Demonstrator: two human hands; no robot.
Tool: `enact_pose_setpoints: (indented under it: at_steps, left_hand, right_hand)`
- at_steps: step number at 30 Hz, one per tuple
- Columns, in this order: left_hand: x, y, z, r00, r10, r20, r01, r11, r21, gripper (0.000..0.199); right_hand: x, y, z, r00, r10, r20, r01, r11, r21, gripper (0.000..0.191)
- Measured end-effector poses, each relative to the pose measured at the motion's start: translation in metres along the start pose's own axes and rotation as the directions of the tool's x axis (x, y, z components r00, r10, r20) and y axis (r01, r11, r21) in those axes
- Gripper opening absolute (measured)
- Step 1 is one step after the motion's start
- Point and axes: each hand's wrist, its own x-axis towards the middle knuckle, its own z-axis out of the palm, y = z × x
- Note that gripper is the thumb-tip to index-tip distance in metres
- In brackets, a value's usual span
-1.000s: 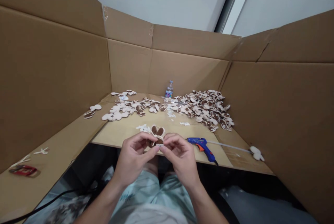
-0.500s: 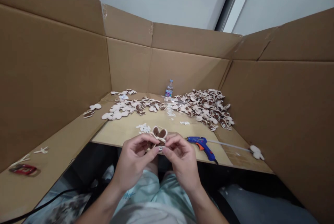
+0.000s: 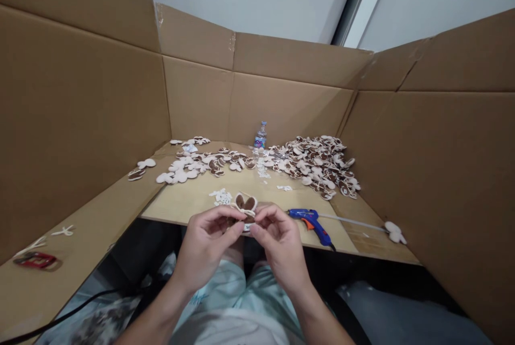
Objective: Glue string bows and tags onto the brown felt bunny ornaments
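Note:
Both my hands hold a small brown-and-white piece shaped like mouse ears (image 3: 245,204) just above the near edge of a light wooden board (image 3: 189,206). My left hand (image 3: 207,246) pinches its left side, and my right hand (image 3: 280,248) pinches its lower right. Its lower part is hidden by my fingers. White lacy scraps (image 3: 220,198) lie just beyond my left hand. A blue glue gun with an orange trigger (image 3: 311,225) rests to the right of my right hand, its white glue stick (image 3: 354,222) reaching right.
A large heap of similar pieces (image 3: 316,165) and a looser spread (image 3: 189,165) lie at the back, near a plastic water bottle (image 3: 260,137). Cardboard walls (image 3: 80,119) surround the board. A red object (image 3: 36,260) sits on the left cardboard ledge.
The piece has turned in my fingers, with its ears now pointing more upward. My hands have shifted only slightly, and the whole view has tilted a little.

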Motion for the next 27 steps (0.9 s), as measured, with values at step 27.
enact_pose_setpoints:
  at_steps: [27]
  left_hand:
    - [-0.007, 0.006, 0.0, 0.999, -0.015, 0.05, 0.015, 1.0, 0.01, 0.018]
  right_hand:
    - [-0.008, -0.018, -0.007, 0.988, -0.145, 0.054, 0.152, 0.976, -0.154, 0.012]
